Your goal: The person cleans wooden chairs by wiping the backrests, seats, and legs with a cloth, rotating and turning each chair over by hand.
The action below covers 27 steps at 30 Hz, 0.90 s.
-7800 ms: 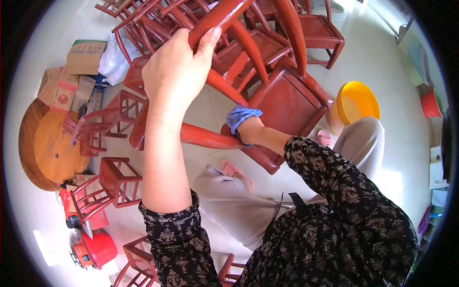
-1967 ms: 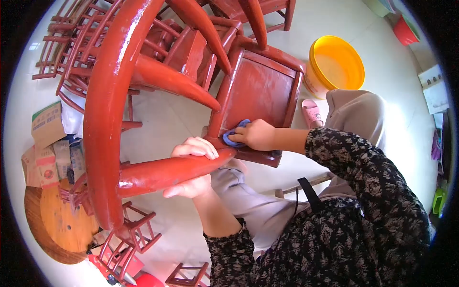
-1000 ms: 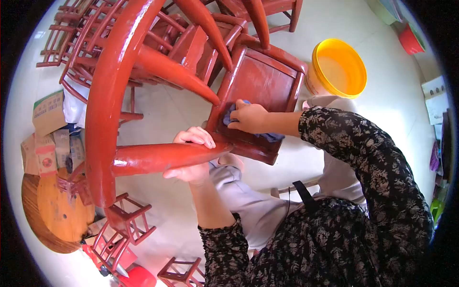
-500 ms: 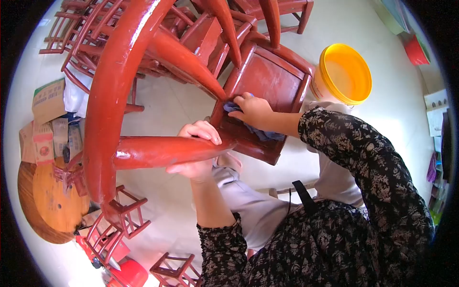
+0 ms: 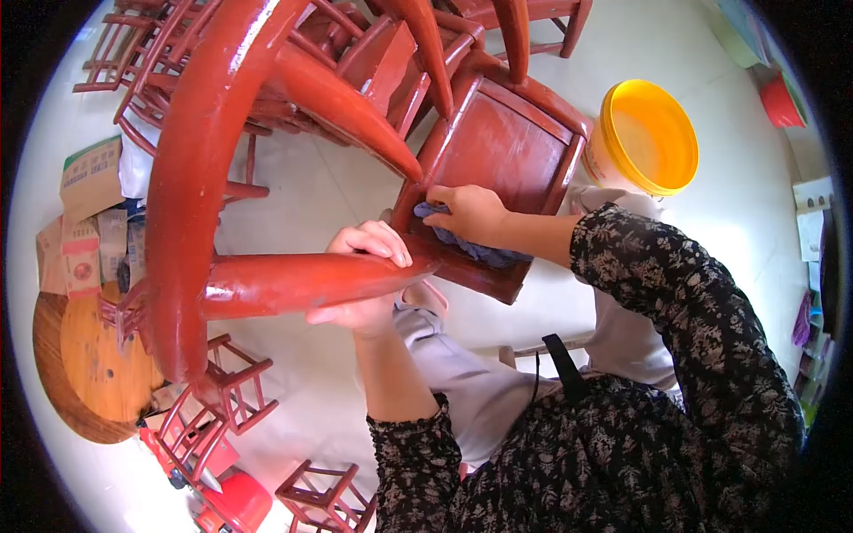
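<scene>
A red-brown wooden chair point(image 5: 182, 195) stands tipped in front of me, its thick rails close to the camera and its square seat panel point(image 5: 506, 147) further off. My left hand point(image 5: 366, 271) wraps round one of the rounded posts near its narrow end. My right hand point(image 5: 471, 213) grips a blue-grey cloth point(image 5: 484, 252) and presses it against the panel's near left corner. Part of the cloth trails along the panel's near edge. The right fingertips are partly buried in the cloth.
A yellow bucket point(image 5: 653, 138) stands right of the panel. More red chairs are stacked at the upper left. Flattened cardboard point(image 5: 91, 180) and a round wooden tabletop point(image 5: 98, 373) lie at left. Small red stools point(image 5: 327, 496) and a red plastic stool point(image 5: 240, 502) stand at lower left.
My right hand and the cloth have shifted slightly along the corner of the panel. The chair has tilted a little, its near rail moving left. My left hand keeps its hold.
</scene>
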Each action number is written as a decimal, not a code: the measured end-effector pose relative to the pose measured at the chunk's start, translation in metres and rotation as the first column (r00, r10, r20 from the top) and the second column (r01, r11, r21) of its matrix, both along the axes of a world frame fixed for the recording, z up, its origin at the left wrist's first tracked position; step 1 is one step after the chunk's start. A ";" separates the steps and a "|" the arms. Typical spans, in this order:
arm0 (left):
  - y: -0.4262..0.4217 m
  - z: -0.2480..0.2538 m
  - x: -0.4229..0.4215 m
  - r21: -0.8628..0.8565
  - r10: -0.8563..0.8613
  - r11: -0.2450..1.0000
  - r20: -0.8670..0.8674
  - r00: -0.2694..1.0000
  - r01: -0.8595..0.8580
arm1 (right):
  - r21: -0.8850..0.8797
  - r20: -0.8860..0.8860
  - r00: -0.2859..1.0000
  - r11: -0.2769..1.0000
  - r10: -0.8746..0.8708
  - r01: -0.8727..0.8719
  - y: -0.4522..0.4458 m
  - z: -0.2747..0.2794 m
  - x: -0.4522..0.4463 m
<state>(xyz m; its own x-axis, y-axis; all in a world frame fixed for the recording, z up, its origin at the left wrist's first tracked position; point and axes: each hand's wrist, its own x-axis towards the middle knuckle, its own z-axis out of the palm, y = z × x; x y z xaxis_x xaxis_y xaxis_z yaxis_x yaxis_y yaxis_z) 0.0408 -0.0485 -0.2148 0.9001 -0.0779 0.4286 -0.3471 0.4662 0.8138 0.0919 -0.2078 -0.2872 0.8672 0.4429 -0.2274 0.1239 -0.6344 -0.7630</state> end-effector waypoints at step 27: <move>-0.014 -0.007 -0.016 -0.001 0.230 0.973 -0.111 0.967 -0.232 | 0.104 -0.012 0.996 0.991 0.085 -0.083 0.026 -0.063 0.021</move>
